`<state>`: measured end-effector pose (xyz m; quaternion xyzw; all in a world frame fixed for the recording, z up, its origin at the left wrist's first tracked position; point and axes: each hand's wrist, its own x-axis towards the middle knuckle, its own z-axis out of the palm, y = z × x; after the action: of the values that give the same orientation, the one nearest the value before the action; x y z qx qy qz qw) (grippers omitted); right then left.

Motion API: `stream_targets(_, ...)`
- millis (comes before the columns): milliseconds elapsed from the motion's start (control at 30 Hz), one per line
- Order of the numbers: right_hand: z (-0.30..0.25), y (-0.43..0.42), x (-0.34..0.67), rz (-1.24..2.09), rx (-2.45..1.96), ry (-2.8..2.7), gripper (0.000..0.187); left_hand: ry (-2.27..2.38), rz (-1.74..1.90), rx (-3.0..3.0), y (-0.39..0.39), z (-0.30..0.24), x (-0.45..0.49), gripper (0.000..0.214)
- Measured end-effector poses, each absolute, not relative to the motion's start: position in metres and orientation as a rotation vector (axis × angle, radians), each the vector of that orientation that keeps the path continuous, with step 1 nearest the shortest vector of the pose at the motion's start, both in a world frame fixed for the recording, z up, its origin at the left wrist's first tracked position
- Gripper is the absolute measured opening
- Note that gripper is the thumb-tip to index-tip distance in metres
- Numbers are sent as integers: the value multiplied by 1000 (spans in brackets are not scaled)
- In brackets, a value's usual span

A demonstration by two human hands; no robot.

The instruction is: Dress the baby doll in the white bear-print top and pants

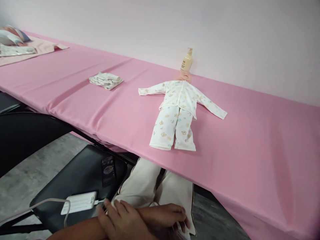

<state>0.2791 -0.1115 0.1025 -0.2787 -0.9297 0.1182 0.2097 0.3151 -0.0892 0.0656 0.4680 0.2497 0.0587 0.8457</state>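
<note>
My hands lie crossed on my lap, below the table's front edge. My left hand [172, 215] reaches to the right, fingers flat on my cream trousers [147, 183]. My right hand [120, 218] rests over my left wrist, fingers stretched toward the left and holding nothing. On the pink-covered table [250, 160] ahead lies a small doll [176, 115] on its back, in white printed baby pyjamas, arms spread. Its head is hard to make out. A cream pump bottle [187, 60] stands just behind it by the wall.
A folded printed cloth [106, 80] lies left of the doll. More cloths and a pillow [15, 43] sit at the far left. On the black chair [82, 173] beside me are a white power bank [80, 202] with a cable and a dark phone [108, 170].
</note>
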Motion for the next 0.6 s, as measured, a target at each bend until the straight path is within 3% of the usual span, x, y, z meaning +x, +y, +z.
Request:
stream_targets(67,102,-105,297,282,-760,-2574,86,648,107,1046,-49,61,305,40)
stream_targets(200,117,-86,346,391,-1017,-2434,82,1082,245,1399,-12,69,266,29)
stream_targets(400,98,-77,421,368,-1576,-2074,60,1227,387,1454,20,64,189,56)
stream_targets(500,77,-91,450,398,-1718,-1899,50,1737,533,1517,31,41,134,46)
stream_targets(600,62,-112,468,422,-1726,-1782,42,2306,447,1582,24,3,72,53)
